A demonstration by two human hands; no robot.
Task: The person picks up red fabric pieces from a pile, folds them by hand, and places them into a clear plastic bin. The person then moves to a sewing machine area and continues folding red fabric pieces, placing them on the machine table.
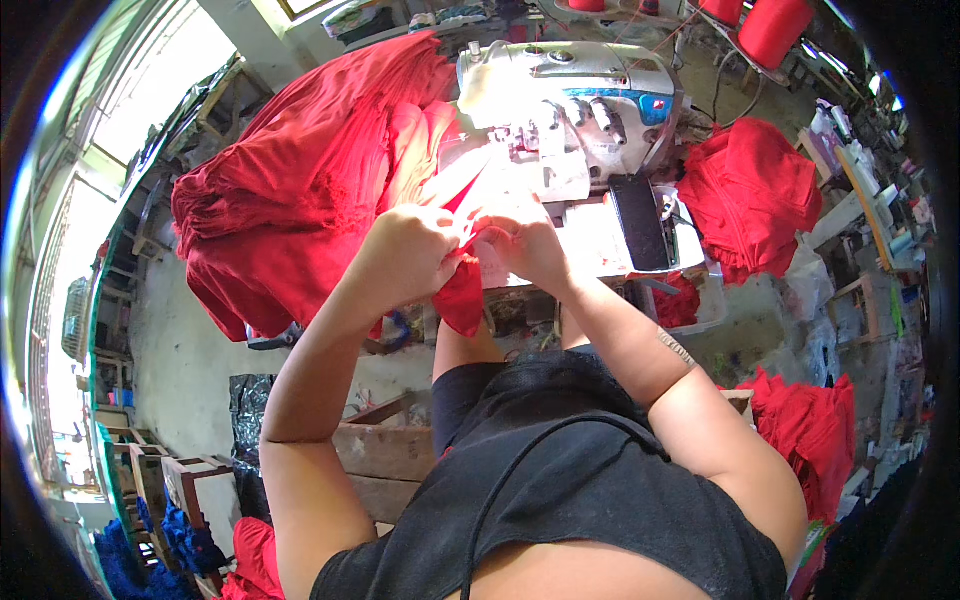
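- Red cloth (pixel 462 298) is hanging at frame centre; our left hand (pixel 412 248) and right hand (pixel 527 240) are both pinching it, glare blurring the detail.
- We should be holding its edges even, gently taut.
- A red fabric pile (pixel 300 180) is crowding upper left, a sewing machine (pixel 565 75) standing upper centre, a black phone (pixel 638 222) lying right of centre, possibly hampering our right hand.

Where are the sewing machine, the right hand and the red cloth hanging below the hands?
Sewing machine (pixel 575 86): head view, on its pale casing.
Right hand (pixel 530 242): head view, middle of the hand.
Red cloth (pixel 461 300): head view, on its hanging end.
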